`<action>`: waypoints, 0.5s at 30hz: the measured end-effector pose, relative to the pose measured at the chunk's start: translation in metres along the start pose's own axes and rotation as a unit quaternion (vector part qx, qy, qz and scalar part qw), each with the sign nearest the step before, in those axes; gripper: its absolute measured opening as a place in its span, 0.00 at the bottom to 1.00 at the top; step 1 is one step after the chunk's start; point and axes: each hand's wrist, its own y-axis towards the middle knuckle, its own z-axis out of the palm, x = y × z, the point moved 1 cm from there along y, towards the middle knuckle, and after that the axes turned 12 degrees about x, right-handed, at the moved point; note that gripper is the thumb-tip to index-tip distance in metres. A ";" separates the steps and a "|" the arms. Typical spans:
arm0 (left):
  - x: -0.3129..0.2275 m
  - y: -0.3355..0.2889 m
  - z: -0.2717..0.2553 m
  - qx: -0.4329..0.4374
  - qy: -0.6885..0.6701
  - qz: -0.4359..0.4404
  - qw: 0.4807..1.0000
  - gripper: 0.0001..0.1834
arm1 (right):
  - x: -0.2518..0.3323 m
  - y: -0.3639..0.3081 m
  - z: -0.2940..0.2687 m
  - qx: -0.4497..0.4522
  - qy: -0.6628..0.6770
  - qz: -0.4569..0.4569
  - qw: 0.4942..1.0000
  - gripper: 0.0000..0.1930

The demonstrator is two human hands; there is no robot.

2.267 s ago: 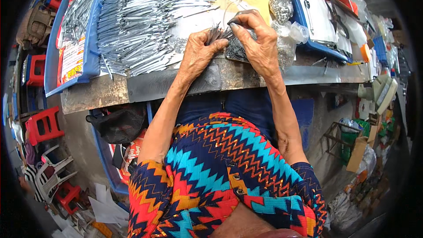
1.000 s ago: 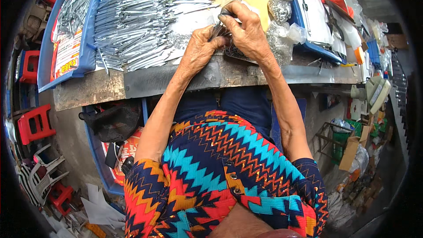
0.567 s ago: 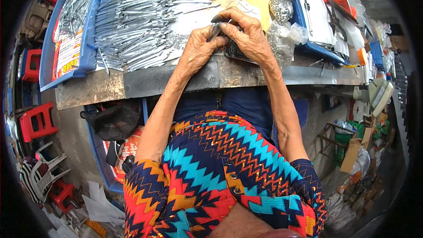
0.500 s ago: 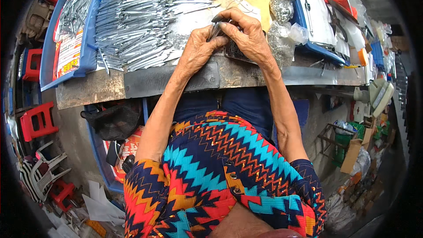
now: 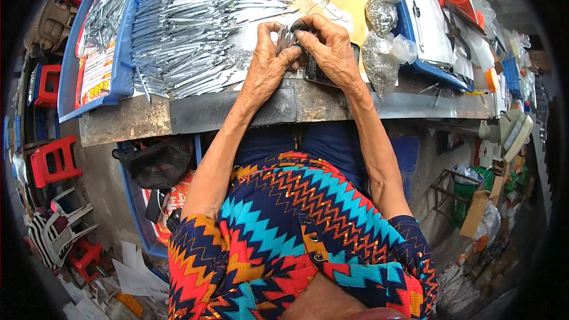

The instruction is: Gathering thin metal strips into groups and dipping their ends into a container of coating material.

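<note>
My left hand (image 5: 265,66) and my right hand (image 5: 329,47) meet over the workbench (image 5: 195,109), fingertips pinched together on a small bunch of thin metal strips (image 5: 287,37). Under my right hand lies a small dark tray (image 5: 317,74), mostly hidden. A large heap of silvery metal strips (image 5: 201,24) covers the bench to the left of my hands. What exactly sits between my fingers is hard to make out.
A blue tray (image 5: 121,65) edges the strip heap at the left. Clear bags of small metal parts (image 5: 382,53) stand right of my hands, beside a blue-rimmed tray with a white sheet (image 5: 427,18). Red stools (image 5: 54,160) stand on the floor left.
My hands stay together at the same spot on the bench, the fingers shifting slightly around the small bunch of strips. Nothing else has moved.
</note>
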 end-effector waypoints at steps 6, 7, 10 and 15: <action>-0.001 0.001 0.000 -0.009 0.001 0.006 1.000 0.18 | 0.003 0.003 0.002 0.003 0.021 -0.018 1.000 0.11; -0.004 0.000 0.000 -0.005 0.012 -0.003 1.000 0.18 | 0.003 0.004 0.001 0.013 0.022 -0.022 0.999 0.11; -0.004 -0.001 0.000 -0.004 0.043 -0.010 0.999 0.17 | 0.002 0.005 0.003 0.022 0.057 -0.008 0.998 0.09; -0.006 -0.001 0.001 0.024 0.041 -0.030 0.998 0.13 | 0.002 0.001 0.001 -0.002 0.064 0.021 0.998 0.08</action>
